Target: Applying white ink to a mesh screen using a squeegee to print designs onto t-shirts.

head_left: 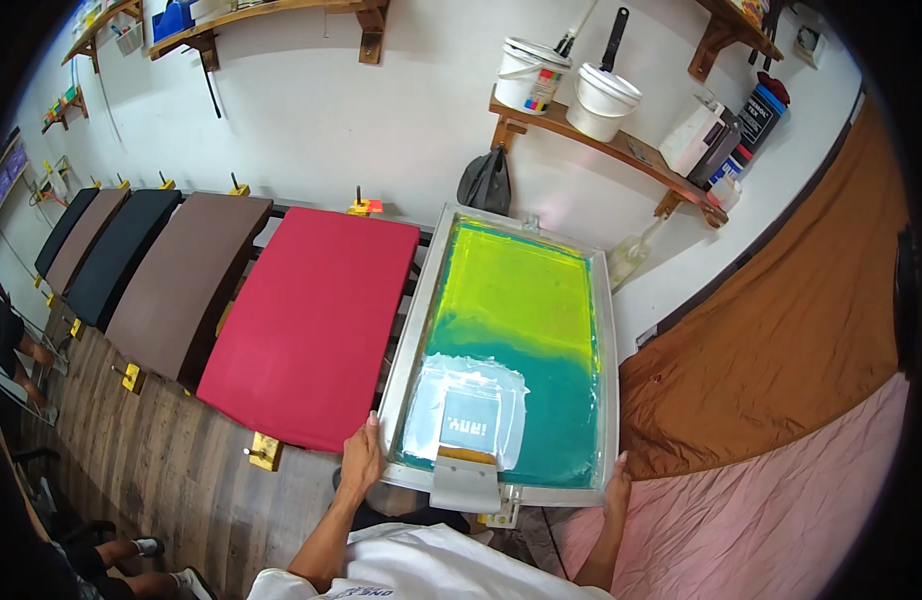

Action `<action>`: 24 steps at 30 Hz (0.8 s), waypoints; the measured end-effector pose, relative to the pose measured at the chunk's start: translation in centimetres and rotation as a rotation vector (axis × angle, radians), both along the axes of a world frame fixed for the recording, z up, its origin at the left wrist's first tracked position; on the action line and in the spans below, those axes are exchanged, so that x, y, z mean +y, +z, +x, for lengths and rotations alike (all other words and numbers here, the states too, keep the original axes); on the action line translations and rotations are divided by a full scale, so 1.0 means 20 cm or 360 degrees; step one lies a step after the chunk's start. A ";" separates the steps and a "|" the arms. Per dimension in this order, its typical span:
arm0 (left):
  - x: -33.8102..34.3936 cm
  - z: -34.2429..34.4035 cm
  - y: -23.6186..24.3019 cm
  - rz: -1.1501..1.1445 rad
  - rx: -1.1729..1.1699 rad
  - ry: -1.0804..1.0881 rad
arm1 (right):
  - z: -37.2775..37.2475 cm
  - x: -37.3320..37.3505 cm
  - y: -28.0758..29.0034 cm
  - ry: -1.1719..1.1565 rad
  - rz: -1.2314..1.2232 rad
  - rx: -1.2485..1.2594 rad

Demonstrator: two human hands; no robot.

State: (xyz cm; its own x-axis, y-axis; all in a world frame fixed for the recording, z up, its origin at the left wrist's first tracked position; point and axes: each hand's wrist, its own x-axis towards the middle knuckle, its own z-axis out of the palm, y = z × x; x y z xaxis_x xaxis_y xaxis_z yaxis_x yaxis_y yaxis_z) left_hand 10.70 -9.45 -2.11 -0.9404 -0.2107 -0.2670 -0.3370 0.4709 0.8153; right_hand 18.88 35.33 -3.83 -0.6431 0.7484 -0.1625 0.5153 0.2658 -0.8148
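Observation:
An aluminium screen-printing frame [611, 380] has mesh coated lime green at its far part and teal nearer, with a pale patch of ink around printed lettering. My left hand [363, 455] grips the frame's near left corner. My right hand [617, 485] grips its near right side. A grey squeegee-like piece [464, 485] with an orange edge lies across the near rim between my hands. A red-covered platen [306, 320] sits just left of the frame.
Brown and black platens [181, 280] line the wall leftward. A shelf [541, 125] holds white buckets [601, 110] and containers. Brown cloth [751, 340] and pink cloth [781, 500] cover the right side. Other people's legs [121, 560] show at lower left.

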 end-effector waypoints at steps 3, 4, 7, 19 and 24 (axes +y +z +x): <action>-0.15 -0.01 0.10 0.0083 0.0034 -0.0067 | 0.07 -0.12 0.04 -0.0031 0.0013 -0.0053; -0.21 -0.02 0.11 0.0111 0.0020 -0.0109 | 0.11 -0.18 0.06 -0.0036 -0.0039 -0.0046; -0.42 -0.03 0.14 0.0150 0.0092 -0.0195 | 0.20 -0.36 0.06 -0.0156 -0.0063 -0.0034; -1.41 -0.05 0.14 0.0252 0.0110 -0.0260 | 0.33 -1.43 0.17 -0.0301 -0.0083 -0.0027; -1.76 -0.05 0.21 0.0221 0.0088 -0.0131 | 0.17 -1.81 0.25 -0.0133 -0.0104 0.0011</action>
State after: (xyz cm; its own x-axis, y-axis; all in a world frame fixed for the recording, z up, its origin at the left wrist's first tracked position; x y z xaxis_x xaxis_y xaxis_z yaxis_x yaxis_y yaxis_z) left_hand 9.72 -44.64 1.99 -0.9670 -0.0967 -0.2356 -0.2547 0.3764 0.8908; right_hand 22.24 -0.91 1.13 -0.5800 0.7875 -0.2086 0.5278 0.1683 -0.8325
